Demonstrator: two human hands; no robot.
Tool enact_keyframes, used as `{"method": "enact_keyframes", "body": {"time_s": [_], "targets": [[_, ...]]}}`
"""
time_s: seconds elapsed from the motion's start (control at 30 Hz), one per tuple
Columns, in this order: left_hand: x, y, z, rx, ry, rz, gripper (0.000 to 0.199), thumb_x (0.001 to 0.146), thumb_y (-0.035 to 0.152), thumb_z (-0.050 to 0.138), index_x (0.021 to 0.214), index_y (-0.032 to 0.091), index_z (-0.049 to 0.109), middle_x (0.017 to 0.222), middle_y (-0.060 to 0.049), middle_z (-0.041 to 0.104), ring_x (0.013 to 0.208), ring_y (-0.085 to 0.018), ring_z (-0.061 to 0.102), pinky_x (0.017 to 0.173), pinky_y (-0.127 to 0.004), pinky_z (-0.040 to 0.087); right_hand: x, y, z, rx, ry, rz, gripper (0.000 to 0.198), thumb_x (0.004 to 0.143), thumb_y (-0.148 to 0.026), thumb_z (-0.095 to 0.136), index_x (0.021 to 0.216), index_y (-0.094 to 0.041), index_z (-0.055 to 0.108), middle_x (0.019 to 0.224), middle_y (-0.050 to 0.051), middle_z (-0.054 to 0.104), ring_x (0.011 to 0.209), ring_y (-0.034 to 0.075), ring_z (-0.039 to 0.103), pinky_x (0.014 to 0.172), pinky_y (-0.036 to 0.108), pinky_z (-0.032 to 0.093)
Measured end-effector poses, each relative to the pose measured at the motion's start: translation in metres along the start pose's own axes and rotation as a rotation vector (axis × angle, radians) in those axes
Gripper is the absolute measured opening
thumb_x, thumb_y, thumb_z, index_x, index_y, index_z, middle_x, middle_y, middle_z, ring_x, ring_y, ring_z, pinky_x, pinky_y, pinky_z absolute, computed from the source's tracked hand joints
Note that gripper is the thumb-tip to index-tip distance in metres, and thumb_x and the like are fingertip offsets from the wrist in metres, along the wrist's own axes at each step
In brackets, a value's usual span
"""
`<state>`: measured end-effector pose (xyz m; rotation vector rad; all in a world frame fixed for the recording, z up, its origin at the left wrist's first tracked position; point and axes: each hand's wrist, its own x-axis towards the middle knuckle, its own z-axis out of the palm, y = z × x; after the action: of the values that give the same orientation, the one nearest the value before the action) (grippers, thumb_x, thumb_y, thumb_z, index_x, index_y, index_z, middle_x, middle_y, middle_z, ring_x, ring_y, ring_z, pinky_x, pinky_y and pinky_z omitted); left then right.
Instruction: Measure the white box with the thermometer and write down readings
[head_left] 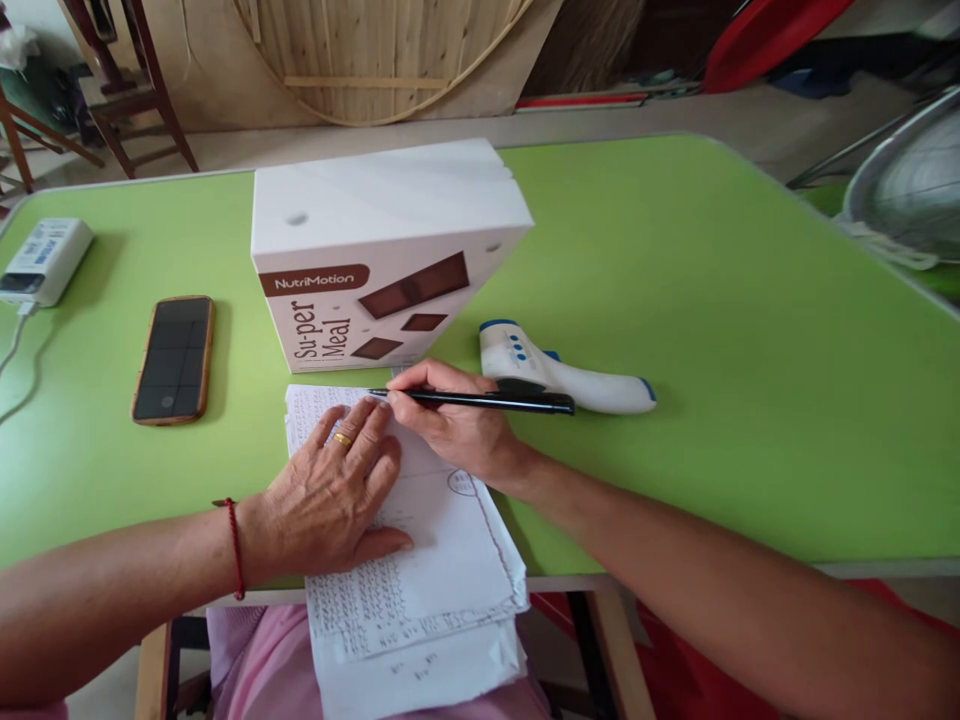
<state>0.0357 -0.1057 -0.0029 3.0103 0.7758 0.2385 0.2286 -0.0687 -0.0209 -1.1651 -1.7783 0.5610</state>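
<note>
Several sheets of paper (450, 540) covered in handwriting lie in front of me, their lower part hanging over the table's near edge. My left hand (341, 490) rests flat on them, fingers stretched out, with a ring on one finger and a red cord at the wrist. My right hand (457, 420) pinches a black pen (510, 401), its tip at the top of the top sheet, close to my left fingertips. Just behind the papers stands a white box (390, 195) printed "NutriMotion Su-per Meal". A white and blue infrared thermometer (600, 386) lies right beside my right hand.
On the green table (712, 330), a phone (174, 360) in a brown case lies left of the box. A white power bank (46, 262) with a cable sits at the far left. Wooden chairs (142, 100) stand beyond the table, and a round wooden board (375, 50) leans behind.
</note>
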Motion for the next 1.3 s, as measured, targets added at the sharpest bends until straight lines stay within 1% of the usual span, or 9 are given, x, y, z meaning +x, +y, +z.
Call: {"method": "enact_keyframes", "body": {"time_s": [0.37, 0.57, 0.67, 0.83, 1.07, 1.2, 1.3], "targets": [[-0.0005, 0.0005, -0.0011, 0.007, -0.017, -0.004, 0.07, 0.091, 0.065, 0.05, 0.123, 0.002, 0.05, 0.144, -0.035, 0.043, 0.14, -0.047, 0.038, 0.11, -0.06, 0.037, -0.0004, 0.0014, 0.0016, -0.034, 0.045, -0.002, 0.008, 0.083, -0.023, 0.059, 0.075, -0.022, 0.061, 0.061, -0.003, 0.068, 0.049, 0.01, 0.056, 0.05, 0.021, 0.046], [-0.0003, 0.0004, -0.0004, -0.024, -0.001, -0.006, 0.071, 0.09, 0.064, 0.054, 0.122, 0.001, 0.051, 0.143, -0.036, 0.043, 0.139, -0.048, 0.038, 0.11, -0.06, 0.036, 0.0003, -0.0008, 0.0005, -0.017, 0.02, 0.024, 0.009, 0.082, -0.025, 0.059, 0.074, -0.022, 0.06, 0.059, -0.004, 0.067, 0.048, 0.009, 0.054, 0.048, 0.021, 0.045], [0.0, -0.0001, 0.0, -0.035, -0.007, -0.01, 0.07, 0.091, 0.064, 0.053, 0.123, 0.001, 0.05, 0.143, -0.035, 0.043, 0.14, -0.047, 0.036, 0.11, -0.061, 0.035, 0.0006, -0.0017, -0.0004, -0.007, 0.006, 0.029, 0.008, 0.081, -0.024, 0.058, 0.074, -0.022, 0.06, 0.059, -0.004, 0.067, 0.048, 0.01, 0.055, 0.048, 0.021, 0.044], [-0.0002, -0.0005, 0.0003, -0.011, 0.007, -0.003, 0.071, 0.091, 0.065, 0.05, 0.122, 0.001, 0.051, 0.143, -0.035, 0.044, 0.138, -0.048, 0.039, 0.109, -0.06, 0.038, 0.0002, -0.0008, -0.0005, -0.011, -0.003, 0.061, 0.008, 0.082, -0.026, 0.059, 0.075, -0.023, 0.06, 0.059, -0.003, 0.067, 0.049, 0.011, 0.055, 0.049, 0.022, 0.045], [-0.0006, 0.0004, -0.001, -0.014, -0.016, -0.012, 0.07, 0.09, 0.064, 0.053, 0.123, 0.002, 0.049, 0.145, -0.035, 0.042, 0.14, -0.048, 0.036, 0.11, -0.061, 0.036, -0.0004, 0.0006, -0.0012, -0.018, 0.007, 0.026, 0.007, 0.083, -0.024, 0.06, 0.076, -0.022, 0.059, 0.059, -0.004, 0.065, 0.048, 0.01, 0.054, 0.049, 0.022, 0.044], [0.0002, 0.0, -0.0016, -0.001, -0.006, -0.004, 0.071, 0.09, 0.065, 0.052, 0.121, 0.002, 0.051, 0.143, -0.035, 0.044, 0.139, -0.048, 0.039, 0.109, -0.06, 0.038, -0.0004, 0.0009, -0.0014, -0.017, 0.001, 0.015, 0.008, 0.083, -0.024, 0.061, 0.075, -0.022, 0.059, 0.059, -0.004, 0.064, 0.048, 0.009, 0.053, 0.049, 0.021, 0.043], [0.0005, -0.0002, -0.0022, 0.017, -0.005, -0.001, 0.069, 0.091, 0.065, 0.052, 0.12, 0.002, 0.052, 0.142, -0.035, 0.045, 0.138, -0.047, 0.04, 0.109, -0.059, 0.039, -0.0004, 0.0019, -0.0007, -0.031, 0.026, 0.023, 0.009, 0.083, -0.025, 0.06, 0.075, -0.022, 0.06, 0.06, -0.003, 0.065, 0.049, 0.01, 0.054, 0.05, 0.022, 0.045]]}}
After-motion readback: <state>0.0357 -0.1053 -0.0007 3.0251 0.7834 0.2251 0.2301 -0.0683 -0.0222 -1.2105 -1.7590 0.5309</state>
